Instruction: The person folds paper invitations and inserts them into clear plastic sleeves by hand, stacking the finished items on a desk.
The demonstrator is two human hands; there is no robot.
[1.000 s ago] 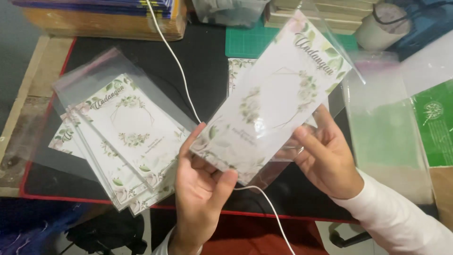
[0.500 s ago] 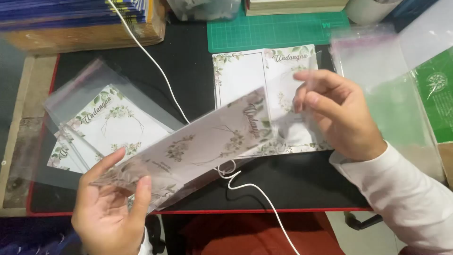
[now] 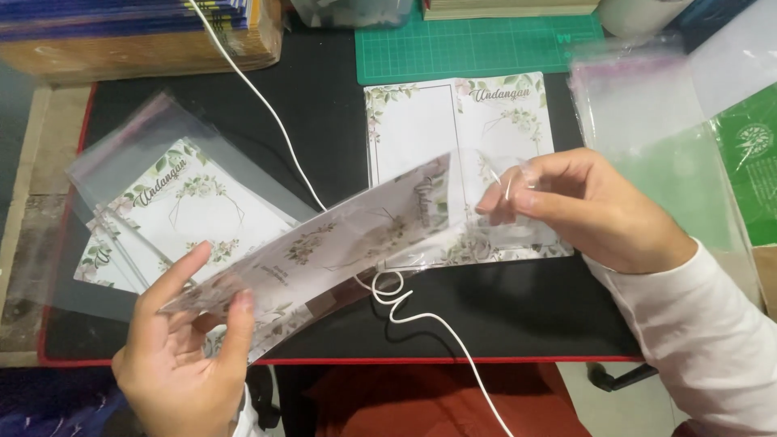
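Now the floral-printed white card in its clear plastic sleeve (image 3: 340, 247) lies nearly flat and edge-on between the hands — a second ago it stood upright, face to the camera. Left hand (image 3: 182, 356), nearest, pinches the lower end, thumb on top, fingers beneath. Right hand (image 3: 595, 210) has moved to the open end, fingertips (image 3: 498, 202) closed on the sleeve's clear flap; the work looks to have passed from inserting to sealing. White cord (image 3: 421, 320) trails under the card over the black mat with red edging (image 3: 518, 307). Left, a fanned stack of sleeved cards (image 3: 174, 222); beyond, unsleeved open floral cards (image 3: 453, 129), a pile of empty clear bags (image 3: 647, 121) — farther, the green cutting mat (image 3: 477, 44).
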